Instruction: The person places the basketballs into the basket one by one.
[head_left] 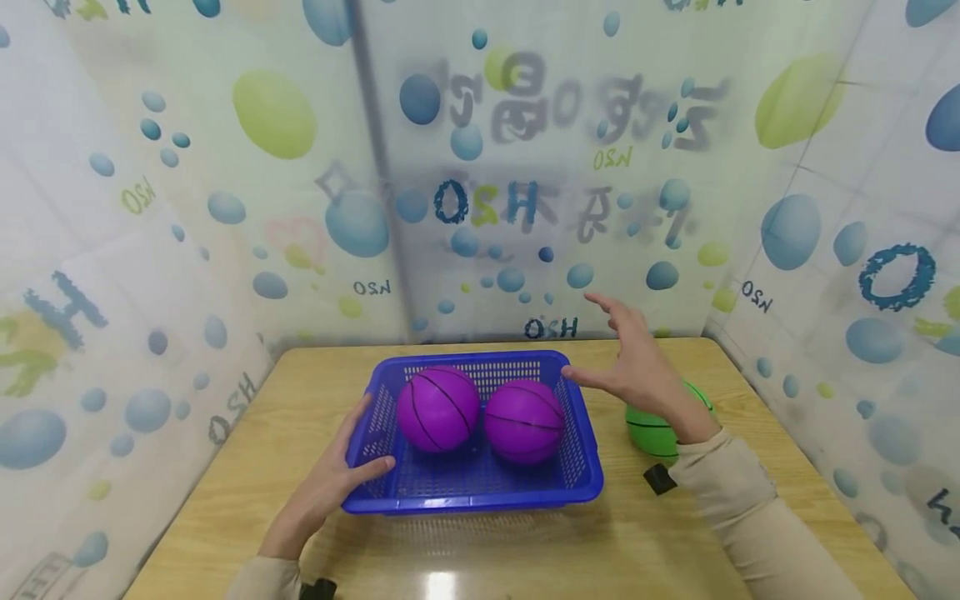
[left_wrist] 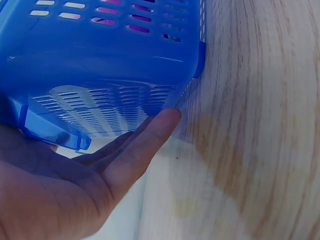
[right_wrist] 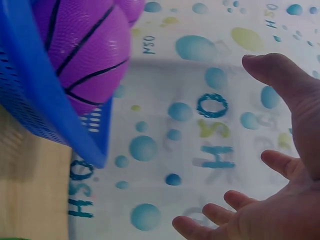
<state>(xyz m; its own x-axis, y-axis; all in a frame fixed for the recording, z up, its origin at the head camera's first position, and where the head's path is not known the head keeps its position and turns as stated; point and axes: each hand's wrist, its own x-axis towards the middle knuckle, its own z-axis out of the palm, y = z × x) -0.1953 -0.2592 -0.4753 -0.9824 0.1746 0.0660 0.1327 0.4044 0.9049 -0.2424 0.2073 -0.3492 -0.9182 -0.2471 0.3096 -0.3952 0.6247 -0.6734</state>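
Note:
A blue plastic basket (head_left: 472, 504) with slotted walls stands on the wooden table, holding two purple balls with black lines, the left one (head_left: 438, 409) and the right one (head_left: 524, 422). At the basket's left side, my left hand (head_left: 330, 483) holds the wall, thumb over the rim and fingers along the outside. The left wrist view shows those fingers (left_wrist: 135, 155) stretched beside the slotted wall. My right hand (head_left: 637, 367) is raised beyond the basket's right rim, fingers spread and nothing held. Below its wrist lies a green ball (head_left: 654, 435), partly hidden by the forearm.
The wooden table (head_left: 247, 433) reaches back to a patterned curtain (head_left: 480, 275) with blue and green dots. Similar patterned sheets hang on both sides. A small black object (head_left: 660, 479) shows at the right wrist.

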